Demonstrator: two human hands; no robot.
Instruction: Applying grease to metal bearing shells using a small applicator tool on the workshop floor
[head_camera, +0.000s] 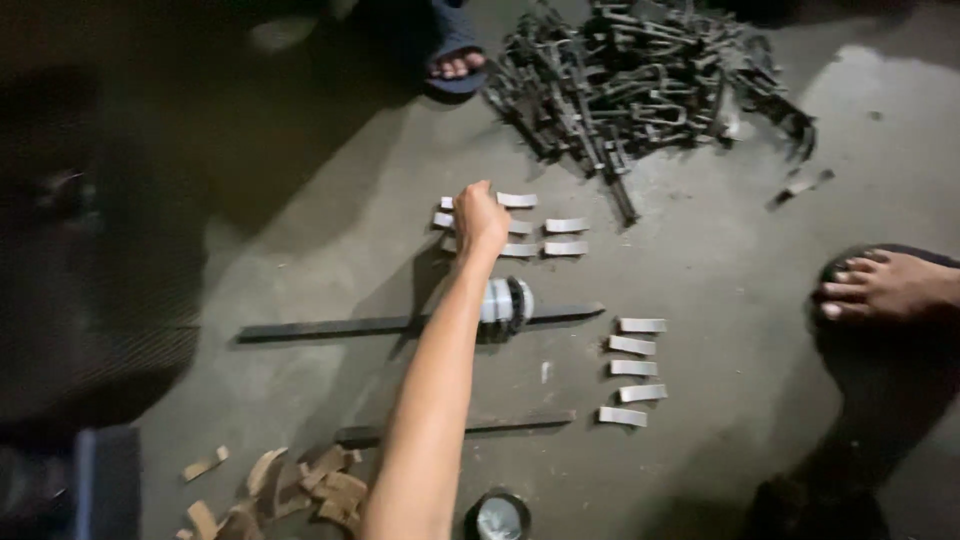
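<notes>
My left hand (481, 216) reaches forward over the concrete floor to a cluster of short pale metal strips (565, 226). Its fingers are curled shut, fingertips at the top strip (517, 200). Whether a strip is pinched in them is hidden. My forearm crosses a long dark flat bar (330, 328) that has a grey-and-black round part (505, 303) on it. A second set of strips (637, 346) lies in a column to the right. My right hand is out of view.
A tangled pile of dark metal brackets (640, 80) lies at the back. Another person's bare foot (885, 285) rests at the right, a foot in a blue sandal (457, 65) at the top. A shorter bar (500, 423), brown curved pieces (300, 485) and a round tin (498, 518) lie near me.
</notes>
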